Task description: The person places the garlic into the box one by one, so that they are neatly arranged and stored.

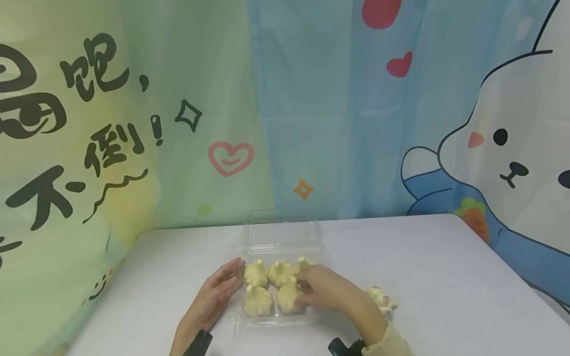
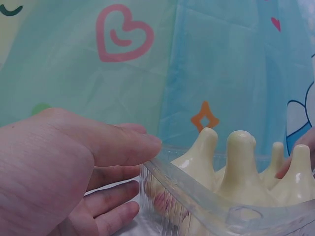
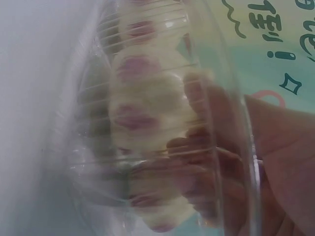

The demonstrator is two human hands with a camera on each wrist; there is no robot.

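Observation:
Several pale yellow garlic bulbs [image 1: 258, 300] stand in two rows, stems up, in a clear plastic clamshell box [image 1: 267, 320] with its lid open. My left hand [image 1: 218, 294] is at the box's left side; in the left wrist view its thumb [image 2: 142, 146] rests on the rim and its other fingers lie along the outer wall. From the right, my right hand [image 1: 327, 289] reaches into the box, thumb and fingers on a front-row garlic bulb [image 1: 287, 296]. Through the box wall, the right wrist view shows those fingers [image 3: 197, 147] curled beside bulbs with purplish undersides.
The clear lid [image 1: 282, 235] is folded back behind the box. More garlic [image 1: 380, 299] lies on the white table [image 1: 423, 267] to the right, partly behind my right forearm. A printed curtain [image 1: 303, 123] hangs along the table's back edge.

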